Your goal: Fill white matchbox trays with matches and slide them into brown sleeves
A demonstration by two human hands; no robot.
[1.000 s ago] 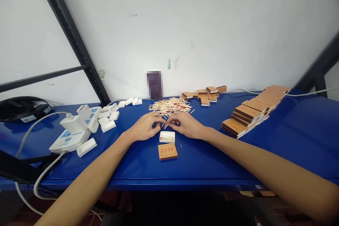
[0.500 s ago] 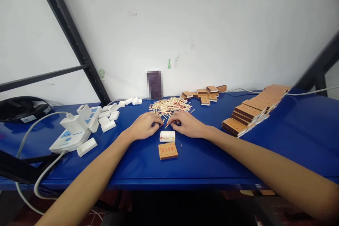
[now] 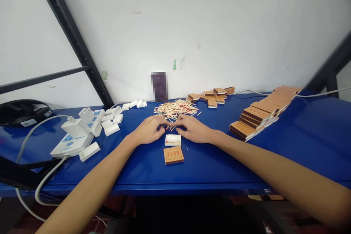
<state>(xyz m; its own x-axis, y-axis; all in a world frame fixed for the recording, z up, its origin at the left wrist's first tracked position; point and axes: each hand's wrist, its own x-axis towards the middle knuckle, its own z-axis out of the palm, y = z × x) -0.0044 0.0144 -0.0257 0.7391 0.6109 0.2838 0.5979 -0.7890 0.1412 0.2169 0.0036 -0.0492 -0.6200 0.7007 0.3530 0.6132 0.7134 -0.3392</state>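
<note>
A loose heap of red-tipped matches (image 3: 177, 109) lies on the blue table (image 3: 137, 173). My left hand (image 3: 150, 129) rests at the near left side of the heap, index finger stretched toward a few matches and thumb apart from it. Opposite it, my right hand (image 3: 196, 128) reaches to the same matches, its index finger and thumb also apart. The two index fingertips nearly meet. Just below my hands sits a white matchbox tray (image 3: 177, 139) with a few matches in it. Nearer to me lies an orange-brown matchbox sleeve (image 3: 173, 155) with red characters.
Several white trays (image 3: 112, 129) lie at left beside a white power strip (image 3: 72, 146) with plugs and cables. Matchboxes are piled at the back (image 3: 212, 99) and in a long stack at right (image 3: 255, 113). A pixelated dark object (image 3: 159, 87) leans on the wall.
Both index fingers have stretched inward and come closer together over the matches at the heap's near edge. The tray and sleeve stay in place.
</note>
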